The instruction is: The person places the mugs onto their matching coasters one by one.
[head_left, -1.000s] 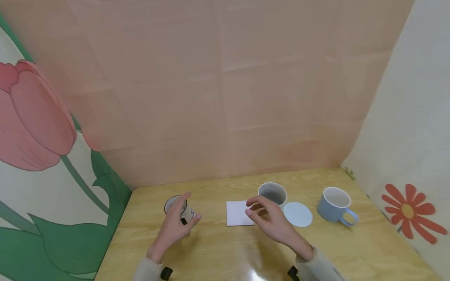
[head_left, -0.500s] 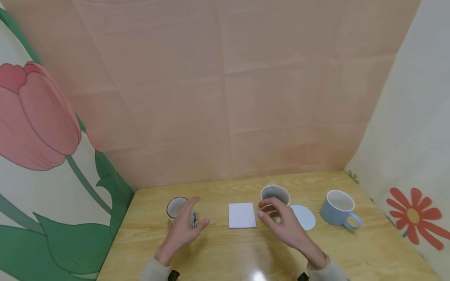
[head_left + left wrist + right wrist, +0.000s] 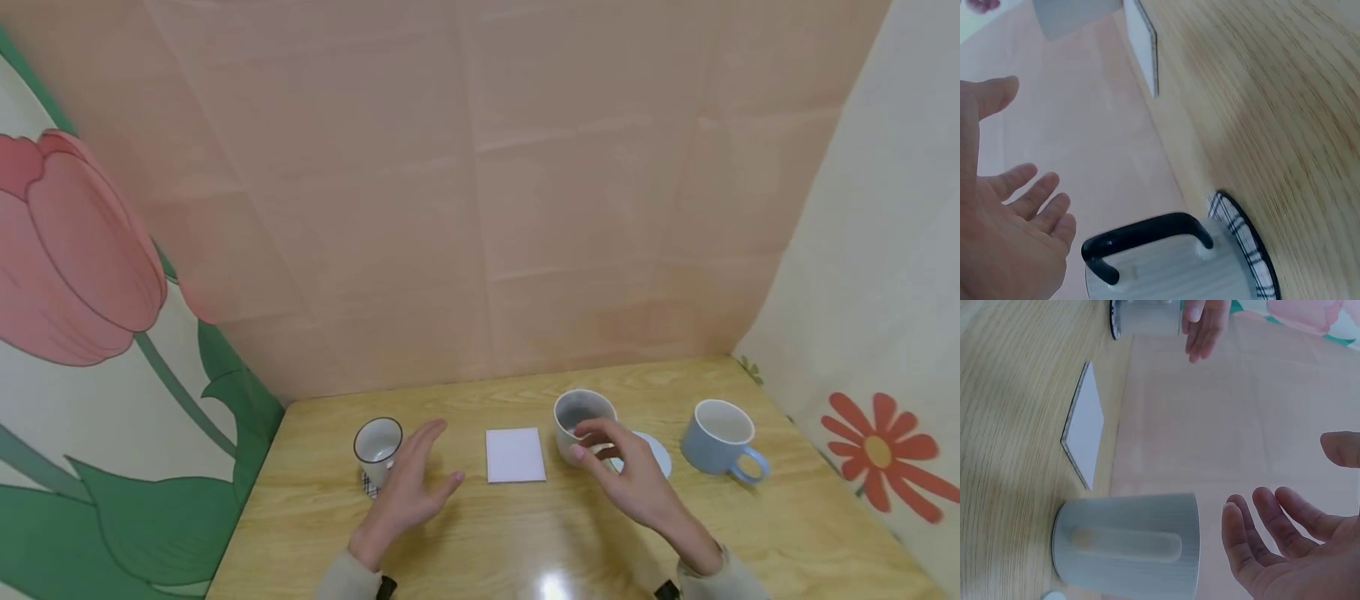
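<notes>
My left hand (image 3: 405, 492) hovers just right of a white enamel-style mug (image 3: 372, 450) with a dark rim, fingers spread and holding nothing. That mug stands on a black-and-white plaid coaster (image 3: 1249, 244); its black handle (image 3: 1147, 232) shows in the left wrist view. Above the table, my right hand (image 3: 637, 487) has loosely bent fingers, apart from the pale ribbed mug (image 3: 1141, 519) beside it. In the head view this hand partly covers that mug and a round pale-blue coaster (image 3: 660, 452). Between the hands lies a square white coaster (image 3: 515, 456).
A blue mug (image 3: 708, 446) stands at the right of the wooden table (image 3: 300, 517), its handle toward the front right. A pinkish cloth (image 3: 480, 208) hangs behind the table. Walls with painted flowers flank it on both sides.
Both hands have shifted right. The left one has drawn away from the dark-rimmed mug, uncovering more of it. The right one now overlaps the round coaster. The mugs appear to stay put.
</notes>
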`<state>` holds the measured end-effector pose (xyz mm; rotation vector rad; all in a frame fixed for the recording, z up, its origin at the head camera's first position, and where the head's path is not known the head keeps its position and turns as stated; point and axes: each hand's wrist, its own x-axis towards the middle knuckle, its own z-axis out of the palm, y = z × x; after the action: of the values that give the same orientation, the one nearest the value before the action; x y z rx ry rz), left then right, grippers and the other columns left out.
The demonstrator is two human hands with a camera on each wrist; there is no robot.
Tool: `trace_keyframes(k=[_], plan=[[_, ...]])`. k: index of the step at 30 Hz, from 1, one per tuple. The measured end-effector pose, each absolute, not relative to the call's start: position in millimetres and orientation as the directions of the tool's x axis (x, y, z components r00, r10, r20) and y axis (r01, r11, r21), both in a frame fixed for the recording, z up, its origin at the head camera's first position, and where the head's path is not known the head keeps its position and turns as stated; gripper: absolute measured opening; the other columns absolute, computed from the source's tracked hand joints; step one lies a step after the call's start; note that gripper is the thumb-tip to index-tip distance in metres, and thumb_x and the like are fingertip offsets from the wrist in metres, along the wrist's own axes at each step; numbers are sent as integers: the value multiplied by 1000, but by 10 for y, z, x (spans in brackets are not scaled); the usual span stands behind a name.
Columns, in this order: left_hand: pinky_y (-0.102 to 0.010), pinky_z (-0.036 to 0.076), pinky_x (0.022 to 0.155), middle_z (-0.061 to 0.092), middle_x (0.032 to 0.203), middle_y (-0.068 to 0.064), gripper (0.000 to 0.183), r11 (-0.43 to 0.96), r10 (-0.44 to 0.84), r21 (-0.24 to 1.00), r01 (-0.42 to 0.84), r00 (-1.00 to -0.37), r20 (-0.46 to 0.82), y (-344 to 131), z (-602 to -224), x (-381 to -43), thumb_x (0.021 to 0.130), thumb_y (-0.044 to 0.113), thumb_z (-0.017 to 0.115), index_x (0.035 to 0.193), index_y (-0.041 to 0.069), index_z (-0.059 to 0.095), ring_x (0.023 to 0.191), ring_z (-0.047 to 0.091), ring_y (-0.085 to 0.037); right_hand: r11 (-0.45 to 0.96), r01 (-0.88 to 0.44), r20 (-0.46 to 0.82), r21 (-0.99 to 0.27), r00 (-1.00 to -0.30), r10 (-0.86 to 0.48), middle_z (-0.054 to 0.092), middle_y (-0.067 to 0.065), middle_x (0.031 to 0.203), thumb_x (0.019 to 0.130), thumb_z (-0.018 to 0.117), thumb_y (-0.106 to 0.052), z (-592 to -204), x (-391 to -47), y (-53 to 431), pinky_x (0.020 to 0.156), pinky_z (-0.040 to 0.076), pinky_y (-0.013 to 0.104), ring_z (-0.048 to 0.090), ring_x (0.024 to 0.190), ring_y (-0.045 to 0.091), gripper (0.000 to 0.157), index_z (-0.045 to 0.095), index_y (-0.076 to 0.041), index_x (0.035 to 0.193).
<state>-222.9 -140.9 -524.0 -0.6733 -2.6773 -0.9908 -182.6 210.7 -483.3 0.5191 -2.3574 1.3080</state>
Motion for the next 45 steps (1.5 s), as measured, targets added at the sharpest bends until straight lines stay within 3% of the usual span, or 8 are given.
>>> trace_keyframes(k=[7,18,34,45], plan=[[-60,34,127,42,170,-9,80,660,353,585,470,-882,311,-1319,-5249,-2279,96,34,81,163,15,42,156,40,-33,501,-493,522,-712,-848,-92,76,7,114,97,76,-4,-4810,-1830,2232,79,63,28,71,99,8,25,71,-12,120],[-58,31,129,35,174,-3,83,696,365,571,434,-900,239,-1224,-5243,-2308,98,46,76,166,21,37,160,34,-29,539,-424,475,-728,-879,-50,74,5,115,102,72,-8,-4866,-1816,2416,79,62,25,70,100,3,17,71,-10,119],[-57,31,130,35,174,-3,83,692,404,556,460,-885,230,-1139,-5345,-2357,98,45,76,167,19,36,160,34,-28,564,-359,423,-743,-906,-19,77,8,113,103,72,-14,-5086,-1825,2536,74,62,27,71,96,5,17,73,-5,117],[-60,29,130,31,175,-4,83,696,413,573,433,-894,175,-1073,-5438,-2417,99,46,74,167,19,34,161,31,-30,571,-269,340,-775,-940,19,76,5,113,105,71,-20,-5284,-1767,2560,76,61,27,71,97,6,17,73,-9,117]])
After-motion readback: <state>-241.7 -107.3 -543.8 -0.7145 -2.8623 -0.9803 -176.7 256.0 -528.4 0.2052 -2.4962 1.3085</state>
